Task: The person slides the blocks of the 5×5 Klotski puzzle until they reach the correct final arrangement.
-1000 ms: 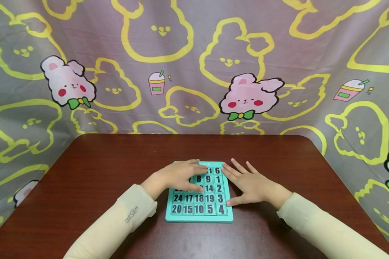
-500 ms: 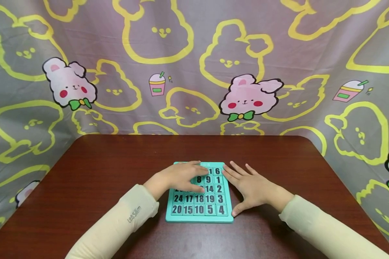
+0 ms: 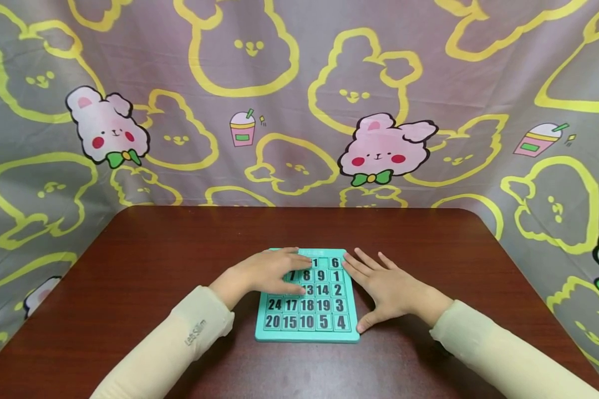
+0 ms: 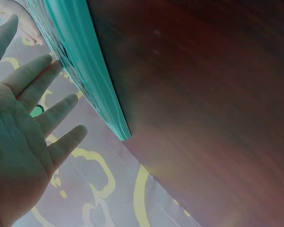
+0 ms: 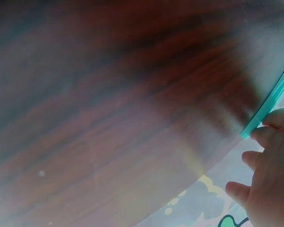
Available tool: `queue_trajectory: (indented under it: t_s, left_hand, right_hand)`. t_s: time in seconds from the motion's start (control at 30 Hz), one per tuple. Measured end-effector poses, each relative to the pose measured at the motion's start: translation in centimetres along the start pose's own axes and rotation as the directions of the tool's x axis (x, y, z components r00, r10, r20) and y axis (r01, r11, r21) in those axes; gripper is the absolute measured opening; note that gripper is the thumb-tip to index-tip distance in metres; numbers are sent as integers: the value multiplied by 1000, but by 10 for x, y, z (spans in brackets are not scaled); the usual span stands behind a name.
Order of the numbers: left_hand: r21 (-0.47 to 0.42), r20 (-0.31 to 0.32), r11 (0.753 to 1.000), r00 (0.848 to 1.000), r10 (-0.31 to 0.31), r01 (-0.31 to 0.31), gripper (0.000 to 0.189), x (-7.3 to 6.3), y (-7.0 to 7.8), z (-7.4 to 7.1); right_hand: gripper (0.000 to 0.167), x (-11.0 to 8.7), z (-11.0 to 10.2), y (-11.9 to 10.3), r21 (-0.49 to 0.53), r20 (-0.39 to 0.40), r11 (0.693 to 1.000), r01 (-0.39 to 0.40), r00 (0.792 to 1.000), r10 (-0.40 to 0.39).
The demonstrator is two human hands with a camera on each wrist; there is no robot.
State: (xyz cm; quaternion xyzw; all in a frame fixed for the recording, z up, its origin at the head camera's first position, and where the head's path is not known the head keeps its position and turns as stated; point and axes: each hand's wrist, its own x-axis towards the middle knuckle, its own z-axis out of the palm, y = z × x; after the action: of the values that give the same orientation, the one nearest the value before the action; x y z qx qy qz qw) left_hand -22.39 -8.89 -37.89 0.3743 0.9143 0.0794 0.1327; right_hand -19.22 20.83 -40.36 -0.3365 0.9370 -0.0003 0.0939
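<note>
A turquoise number sliding puzzle point(image 3: 306, 336) lies flat on the table, with black numbers on its square tiles. My left hand point(image 3: 267, 271) reaches over its upper left part with fingers extended, hiding several tiles. The fingertips touch or hover by the top-row tile showing a 1 point(image 3: 315, 263); which, I cannot tell. Right of that tile is a gap, then the 6 tile point(image 3: 335, 262). Along the puzzle's right edge rests my right hand point(image 3: 391, 285), fingers spread, thumb near the lower right corner. In the left wrist view, straight left fingers point(image 4: 61, 116) show beside the puzzle's side point(image 4: 92, 71).
The dark red-brown wooden table point(image 3: 179, 233) extends around the puzzle. Behind it and at both sides hangs a grey curtain point(image 3: 299, 111) printed with yellow outlines, pink rabbits and cups.
My left hand has moved slightly left, and the top-row tile ending in 1 has slid left, leaving a gap beside the 6. Earlier, my right thumb moved down the puzzle's edge.
</note>
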Motion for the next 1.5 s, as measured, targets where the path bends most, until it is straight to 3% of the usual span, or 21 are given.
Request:
queue_trajectory:
  t_s: [0.4, 1.0, 1.5]
  left_hand:
    - [-13, -39, 1000, 999, 4, -4, 63, -6, -5, -1]
    - [24, -4, 996, 996, 87, -87, 60, 21, 13, -8]
    - [63, 41, 992, 993, 110, -112, 64, 40, 24, -9]
  right_hand:
    - [137, -1, 1, 0, 21, 16, 1000, -7, 1000, 7]
    - [136, -1, -2, 0, 56, 36, 998, -17, 999, 15]
    - [137, 0, -2, 1, 62, 43, 998, -17, 999, 15]
